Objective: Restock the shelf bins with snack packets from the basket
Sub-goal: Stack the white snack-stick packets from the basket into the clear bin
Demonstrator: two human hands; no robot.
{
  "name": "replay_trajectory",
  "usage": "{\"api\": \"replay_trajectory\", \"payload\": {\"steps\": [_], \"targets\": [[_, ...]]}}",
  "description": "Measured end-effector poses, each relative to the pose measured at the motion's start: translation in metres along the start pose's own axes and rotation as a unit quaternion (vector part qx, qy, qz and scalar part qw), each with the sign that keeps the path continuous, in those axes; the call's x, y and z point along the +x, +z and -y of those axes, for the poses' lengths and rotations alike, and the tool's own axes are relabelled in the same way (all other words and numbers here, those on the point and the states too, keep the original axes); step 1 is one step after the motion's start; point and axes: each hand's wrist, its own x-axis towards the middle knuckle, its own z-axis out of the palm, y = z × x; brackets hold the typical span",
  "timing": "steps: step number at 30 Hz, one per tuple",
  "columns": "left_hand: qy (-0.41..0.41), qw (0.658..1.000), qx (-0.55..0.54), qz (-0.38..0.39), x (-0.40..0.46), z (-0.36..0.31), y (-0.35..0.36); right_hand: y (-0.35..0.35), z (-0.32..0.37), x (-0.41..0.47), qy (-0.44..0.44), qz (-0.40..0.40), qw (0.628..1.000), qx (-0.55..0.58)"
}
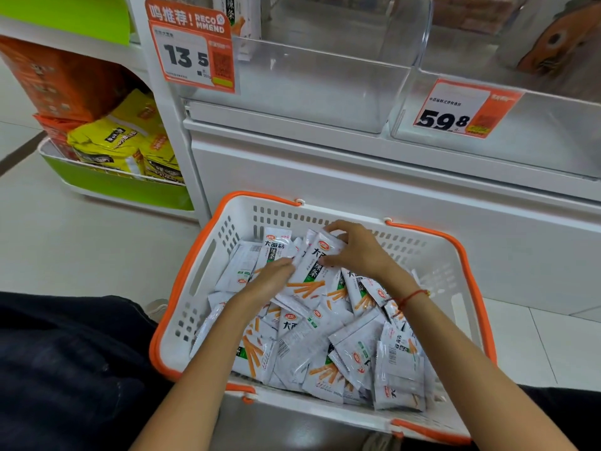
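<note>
A white basket with an orange rim (182, 288) stands on the floor before the shelf, filled with several white snack packets (325, 346) printed with orange sticks. My right hand (354, 249) grips the top end of one packet (312, 271) near the basket's far side, fingers curled over its edge. My left hand (271, 281) holds the same packet's left edge, its fingers partly tucked under it. Above, a clear shelf bin (292, 89) has one upright packet (237, 17) at its back left.
A second clear bin (520, 125) with a 59.8 price tag sits at the right. An orange 13.5 tag (192, 47) hangs on the left bin. Yellow bags (123, 141) and orange boxes fill a green-edged rack at the left. Dark trousers (65, 369) lie beside the basket.
</note>
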Motion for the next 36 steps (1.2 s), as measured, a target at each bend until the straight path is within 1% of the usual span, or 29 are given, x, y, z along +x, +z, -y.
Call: {"api": "replay_trajectory", "payload": {"steps": [2,4,6,8,9,11,12,13,14,15,16,17,18,19,21,23,24,25,27,28,29,30,32,33,34,35,36], "targets": [[-0.025,0.999,-0.008,0.026,0.001,0.005,0.004,0.01,-0.005,0.001,-0.021,-0.045,0.999,-0.005],[-0.045,0.996,-0.053,0.064,0.004,0.011,0.007,0.018,-0.011,0.001,-0.039,-0.073,0.996,-0.014],[-0.037,0.995,-0.041,0.079,0.004,0.014,0.012,0.024,-0.016,0.0,-0.047,-0.091,0.995,-0.005],[-0.011,0.998,-0.019,0.055,0.005,0.018,0.013,0.032,-0.017,-0.001,-0.058,-0.107,0.992,0.02],[-0.005,0.999,-0.027,0.033,0.003,0.019,0.011,0.036,-0.017,0.0,-0.065,-0.119,0.99,0.032],[-0.001,0.998,-0.045,-0.039,0.005,0.021,0.001,0.04,-0.019,0.002,-0.062,-0.129,0.99,0.008],[-0.009,0.995,-0.055,-0.081,0.007,0.022,-0.007,0.039,-0.021,0.002,-0.05,-0.094,0.994,-0.027],[-0.023,0.99,-0.077,-0.12,0.011,0.025,-0.015,0.038,-0.023,0.002,-0.037,-0.014,0.997,-0.064],[-0.03,0.983,-0.095,-0.154,0.013,0.026,-0.022,0.039,-0.026,0.0,-0.029,0.101,0.989,-0.101],[-0.042,0.977,-0.111,-0.177,0.015,0.026,-0.027,0.044,-0.029,-0.004,-0.029,0.214,0.966,-0.143],[-0.05,0.973,-0.126,-0.189,0.015,0.025,-0.031,0.051,-0.033,-0.01,-0.027,0.302,0.934,-0.189],[-0.051,0.97,-0.141,-0.194,0.017,0.026,-0.033,0.058,-0.036,-0.016,-0.029,0.346,0.909,-0.229],[-0.052,0.968,-0.152,-0.194,0.017,0.025,-0.033,0.065,-0.038,-0.02,-0.034,0.348,0.901,-0.256],[-0.054,0.965,-0.167,-0.193,0.016,0.025,-0.033,0.069,-0.039,-0.022,-0.045,0.325,0.905,-0.27],[-0.061,0.959,-0.196,-0.194,0.015,0.025,-0.032,0.068,-0.04,-0.022,-0.075,0.254,0.915,-0.306],[-0.074,0.959,-0.202,-0.186,0.015,0.027,-0.03,0.057,-0.046,-0.017,-0.075,0.16,0.925,-0.337],[-0.083,0.959,-0.199,-0.182,0.014,0.026,-0.029,0.049,-0.051,-0.015,-0.055,0.118,0.937,-0.325],[-0.087,0.961,-0.196,-0.176,0.014,0.025,-0.028,0.042,-0.057,-0.011,-0.024,0.089,0.954,-0.286],[-0.095,0.964,-0.189,-0.161,0.012,0.023,-0.026,0.027,-0.065,-0.009,0.041,0.083,0.98,-0.176],[-0.1,0.965,-0.19,-0.152,0.012,0.021,-0.025,0.023,-0.065,-0.009,0.055,0.093,0.984,-0.143],[-0.102,0.965,-0.191,-0.145,0.012,0.021,-0.025,0.022,-0.066,-0.01,0.053,0.089,0.985,-0.139],[-0.106,0.965,-0.192,-0.142,0.011,0.021,-0.025,0.024,-0.065,-0.01,0.037,0.056,0.985,-0.158],[-0.112,0.961,-0.207,-0.144,0.01,0.022,-0.023,0.033,-0.058,-0.013,-0.003,-0.047,0.977,-0.208],[-0.113,0.957,-0.222,-0.147,0.009,0.022,-0.022,0.037,-0.055,-0.014,-0.026,-0.057,0.976,-0.209],[-0.112,0.953,-0.238,-0.151,0.008,0.022,-0.022,0.04,-0.053,-0.015,-0.046,-0.02,0.98,-0.192],[-0.107,0.949,-0.252,-0.158,0.008,0.023,-0.022,0.044,-0.05,-0.017,-0.062,0.055,0.982,-0.171],[-0.102,0.945,-0.261,-0.166,0.008,0.023,-0.022,0.047,-0.049,-0.019,-0.073,0.138,0.973,-0.167]]}}
